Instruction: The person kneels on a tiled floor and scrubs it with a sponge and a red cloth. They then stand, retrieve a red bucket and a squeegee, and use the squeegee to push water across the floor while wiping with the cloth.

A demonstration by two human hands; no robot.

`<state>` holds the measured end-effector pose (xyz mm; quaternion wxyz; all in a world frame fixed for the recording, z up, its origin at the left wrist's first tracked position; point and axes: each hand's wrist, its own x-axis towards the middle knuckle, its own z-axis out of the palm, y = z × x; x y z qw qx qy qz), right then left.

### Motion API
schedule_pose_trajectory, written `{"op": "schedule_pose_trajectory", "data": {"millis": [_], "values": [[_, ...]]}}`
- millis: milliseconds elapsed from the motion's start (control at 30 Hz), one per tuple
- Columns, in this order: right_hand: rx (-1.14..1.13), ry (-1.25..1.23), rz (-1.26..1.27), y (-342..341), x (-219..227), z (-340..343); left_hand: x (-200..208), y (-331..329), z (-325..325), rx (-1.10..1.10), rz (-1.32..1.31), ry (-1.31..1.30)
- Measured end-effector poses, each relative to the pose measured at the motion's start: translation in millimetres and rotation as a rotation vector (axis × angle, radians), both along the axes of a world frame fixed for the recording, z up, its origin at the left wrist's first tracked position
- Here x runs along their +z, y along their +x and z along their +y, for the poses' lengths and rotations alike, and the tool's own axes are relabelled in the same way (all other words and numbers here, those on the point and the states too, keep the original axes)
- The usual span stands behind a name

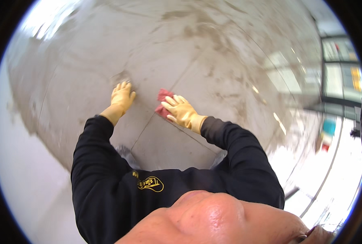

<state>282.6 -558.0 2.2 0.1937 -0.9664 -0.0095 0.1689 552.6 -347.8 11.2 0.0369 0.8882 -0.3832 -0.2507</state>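
Head camera is showing a grey tiled floor (164, 152) spreading across most of the view, with brown smears (213, 36) streaking its upper part. A long-sleeved black top (99, 183) is covering the person's torso and both arms, which are reaching forward over the tiles. At the far right, a dark-framed window structure (339, 100) is curving along the rim. Below and between the arms, thin joint lines (144, 130) are crossing the floor.

The 2 hands are wearing yellow gloves (115, 112). The right hand (183, 113) is grasping a red cloth (162, 111) and pressing it against the floor, right of the left hand; the cloth is jutting out on 2 sides of the fingers. The left hand (122, 99) is lying apart from it, fingers pointing forward beside a small brownish patch (120, 76); whether it is gripping anything, I cannot tell.
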Motion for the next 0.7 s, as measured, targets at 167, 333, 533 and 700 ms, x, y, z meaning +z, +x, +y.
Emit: {"op": "schedule_pose_trajectory", "data": {"millis": [167,333,533,700], "values": [[-0.203,-0.110,0.159,-37,29,-27,-2,-50,-13,-0.437,-0.164,-0.357],[-0.204,-0.203,0.552,-60,31,-36,-30,-98,61,-0.719,0.106,0.007],[-0.240,-0.121,0.456,-54,4,-33,-57,-80,81,-0.817,0.034,0.194],[-0.252,-0.091,0.459,-59,4,-40,-42,-94,66,-0.808,0.003,0.325]]}}
